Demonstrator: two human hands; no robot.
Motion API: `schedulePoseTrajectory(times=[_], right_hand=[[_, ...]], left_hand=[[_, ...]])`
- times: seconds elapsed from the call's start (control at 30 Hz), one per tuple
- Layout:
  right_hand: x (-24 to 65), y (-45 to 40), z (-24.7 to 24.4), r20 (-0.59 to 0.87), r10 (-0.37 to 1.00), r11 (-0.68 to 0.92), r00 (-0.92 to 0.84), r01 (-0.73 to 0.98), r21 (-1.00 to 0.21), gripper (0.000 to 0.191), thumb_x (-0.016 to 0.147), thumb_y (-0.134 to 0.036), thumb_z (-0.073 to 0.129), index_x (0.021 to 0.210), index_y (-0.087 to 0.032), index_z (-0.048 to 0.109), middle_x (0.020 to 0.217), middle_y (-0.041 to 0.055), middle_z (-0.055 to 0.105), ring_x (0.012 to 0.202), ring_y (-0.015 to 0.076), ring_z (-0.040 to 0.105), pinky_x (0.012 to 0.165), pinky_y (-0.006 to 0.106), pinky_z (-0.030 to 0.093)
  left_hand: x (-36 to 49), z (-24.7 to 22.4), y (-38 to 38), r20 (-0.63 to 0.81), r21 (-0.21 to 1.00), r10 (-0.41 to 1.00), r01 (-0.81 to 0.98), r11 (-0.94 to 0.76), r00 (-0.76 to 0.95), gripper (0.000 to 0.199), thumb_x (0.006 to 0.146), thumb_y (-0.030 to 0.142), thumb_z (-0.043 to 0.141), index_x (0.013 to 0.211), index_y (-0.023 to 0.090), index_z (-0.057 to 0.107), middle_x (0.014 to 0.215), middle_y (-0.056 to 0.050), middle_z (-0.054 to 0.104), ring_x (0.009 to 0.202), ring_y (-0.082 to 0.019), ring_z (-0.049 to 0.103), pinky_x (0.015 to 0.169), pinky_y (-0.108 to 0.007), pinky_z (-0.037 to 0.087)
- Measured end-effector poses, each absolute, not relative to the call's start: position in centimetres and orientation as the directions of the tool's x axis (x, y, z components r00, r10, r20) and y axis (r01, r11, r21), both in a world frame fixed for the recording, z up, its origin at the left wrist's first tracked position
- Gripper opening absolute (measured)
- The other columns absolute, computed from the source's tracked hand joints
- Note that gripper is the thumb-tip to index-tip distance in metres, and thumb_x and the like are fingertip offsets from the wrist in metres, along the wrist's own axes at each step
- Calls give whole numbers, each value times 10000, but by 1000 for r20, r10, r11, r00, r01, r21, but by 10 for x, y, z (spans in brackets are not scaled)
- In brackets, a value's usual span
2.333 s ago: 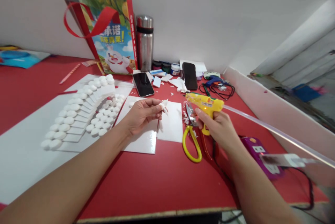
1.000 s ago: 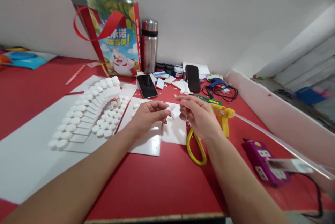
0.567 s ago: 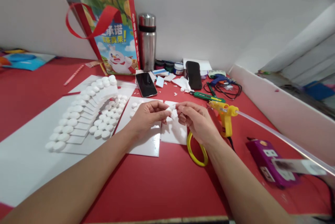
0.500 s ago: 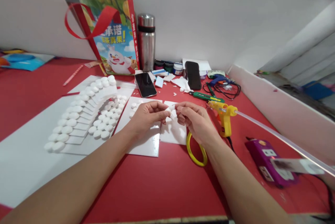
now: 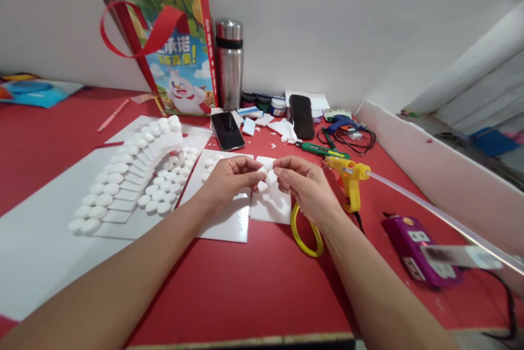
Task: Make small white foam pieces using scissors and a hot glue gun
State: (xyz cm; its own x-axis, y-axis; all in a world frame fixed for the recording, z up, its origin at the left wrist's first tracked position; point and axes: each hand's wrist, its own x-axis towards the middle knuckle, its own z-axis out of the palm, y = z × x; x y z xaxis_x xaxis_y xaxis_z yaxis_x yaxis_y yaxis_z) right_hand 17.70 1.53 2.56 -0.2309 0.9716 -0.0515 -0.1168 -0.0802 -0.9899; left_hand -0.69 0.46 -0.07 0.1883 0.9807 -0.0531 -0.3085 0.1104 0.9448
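A small white piece is pinched between the fingertips of my left hand and my right hand; its exact shape is hard to make out. Both hands are closed on it, above two white boards, the left one and the right one. A few white discs lie on the left board, partly behind my left hand. Further left, a curved stepped white model carries rows of white discs, with more discs clustered beside it.
Right of my hands are a yellow glue gun with a long clear stick, yellow-handled scissors, a green cutter and a purple power strip. Behind stand two phones, a steel flask and a printed bag.
The fingers of my right hand have shifted slightly on the white piece, and the piece is turned a little. The whole view has moved very slightly.
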Motion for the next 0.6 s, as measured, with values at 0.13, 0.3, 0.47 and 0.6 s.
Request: schedulePoseTrajectory(times=[0.13,0.3,0.47,0.6], right_hand=[[177,16,24,-73,968,-102,-239,-112,-988,202,701,-302,803,808,-152,720,621,-41,583,542,73,445,563,260,316],[178,17,22,-60,961,-99,-271,-136,-986,133,717,-252,744,805,-153,730,577,-46,549,525,72,419,557,262,301],[178,17,20,-38,955,-89,-294,-160,-983,130,728,-234,713,825,-154,744,578,-40,546,537,78,428,562,265,312],[175,16,21,-32,960,-82,-277,-171,-982,150,721,-234,720,841,-152,761,601,-24,586,551,84,451,566,269,317]], left_hand=[[-7,1,5,-42,954,978,-284,100,202,275,715,293,914,870,141,745,790,-12,721,625,-105,653,620,-248,540],[-9,0,5,-28,971,977,-226,77,211,291,722,337,915,869,143,755,784,-12,716,616,-103,636,613,-251,522],[-9,-2,6,-13,972,977,-226,62,213,265,743,324,905,884,154,759,809,-10,728,636,-105,651,632,-251,531],[-8,-1,5,-16,959,979,-275,73,204,245,751,307,901,878,157,755,812,-12,734,655,-107,661,640,-245,547]])
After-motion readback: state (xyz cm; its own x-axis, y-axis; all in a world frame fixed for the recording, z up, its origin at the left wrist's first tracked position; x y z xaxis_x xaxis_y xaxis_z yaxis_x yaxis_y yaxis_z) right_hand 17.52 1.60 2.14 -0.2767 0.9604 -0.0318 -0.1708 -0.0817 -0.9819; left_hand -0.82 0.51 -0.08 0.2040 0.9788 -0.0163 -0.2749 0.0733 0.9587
